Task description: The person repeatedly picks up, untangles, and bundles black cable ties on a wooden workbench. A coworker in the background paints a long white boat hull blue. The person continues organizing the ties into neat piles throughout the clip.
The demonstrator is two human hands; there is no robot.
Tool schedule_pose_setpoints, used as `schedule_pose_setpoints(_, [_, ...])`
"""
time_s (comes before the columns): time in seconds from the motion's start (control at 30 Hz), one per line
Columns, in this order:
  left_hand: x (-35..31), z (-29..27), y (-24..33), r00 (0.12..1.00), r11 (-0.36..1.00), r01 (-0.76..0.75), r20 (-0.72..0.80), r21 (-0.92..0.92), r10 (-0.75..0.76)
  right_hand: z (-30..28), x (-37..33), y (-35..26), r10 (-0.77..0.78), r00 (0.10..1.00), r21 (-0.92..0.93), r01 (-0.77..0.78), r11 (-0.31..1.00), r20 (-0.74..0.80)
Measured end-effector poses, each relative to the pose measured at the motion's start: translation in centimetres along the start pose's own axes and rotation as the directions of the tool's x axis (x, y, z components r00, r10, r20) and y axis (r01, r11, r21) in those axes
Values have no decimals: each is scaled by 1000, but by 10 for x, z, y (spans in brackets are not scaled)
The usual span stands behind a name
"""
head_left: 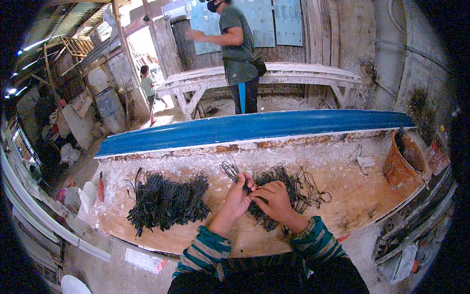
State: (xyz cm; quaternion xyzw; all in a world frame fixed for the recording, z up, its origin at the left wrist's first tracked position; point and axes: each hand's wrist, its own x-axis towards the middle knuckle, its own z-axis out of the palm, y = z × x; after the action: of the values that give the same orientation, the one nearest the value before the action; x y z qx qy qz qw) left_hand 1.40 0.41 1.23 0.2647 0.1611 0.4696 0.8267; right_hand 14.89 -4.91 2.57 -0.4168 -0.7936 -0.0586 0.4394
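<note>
My left hand (237,198) is closed round a small bunch of thin black cords (229,169), whose loops stick up past the fingers. Close against it, my right hand (277,200) has its fingers pinched together at the lower part of the same bunch. The exact spot between the fingertips is too small to make out. Behind and beside my right hand spreads a loose, tangled heap of black cords (306,188). To the left lies a denser pile of black cord bundles (166,203), laid side by side on the wooden tabletop (362,201).
A long blue panel (254,128) runs along the table's far edge. An orange-brown bucket (391,164) stands at the right end. At the left end lie a red-handled tool (101,187) and a white piece (88,197). Beyond, a person (239,49) stands before a whitish bench (303,72).
</note>
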Motion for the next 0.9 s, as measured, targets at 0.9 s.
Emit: schedule_pose_setpoints(0.9, [5, 0, 8, 999, 988, 40, 8, -152, -39, 4, 5, 4, -73, 996, 234, 59, 970, 51])
